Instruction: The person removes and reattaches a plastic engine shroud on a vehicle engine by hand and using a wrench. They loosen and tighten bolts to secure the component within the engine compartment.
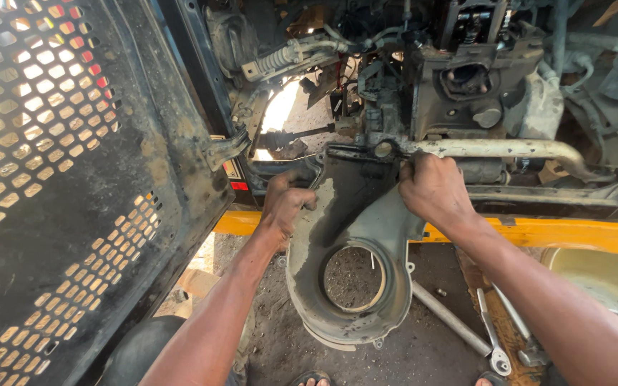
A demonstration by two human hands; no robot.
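While we crouch under the engine, our left hand (285, 202) and right hand (434, 187) both clench the top edge of the grimy grey housing cover (355, 286) at centre frame; wrenches (491, 336) lie on the ground, lower right, beside a perforated panel (44, 179).

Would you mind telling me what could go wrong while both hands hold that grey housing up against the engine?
The grey housing hangs only from the left hand and right hand; if the grip slips, it could drop towards the toes below. Fingers could also get pinched against the pale pipe. The wrenches on the ground might trip someone.
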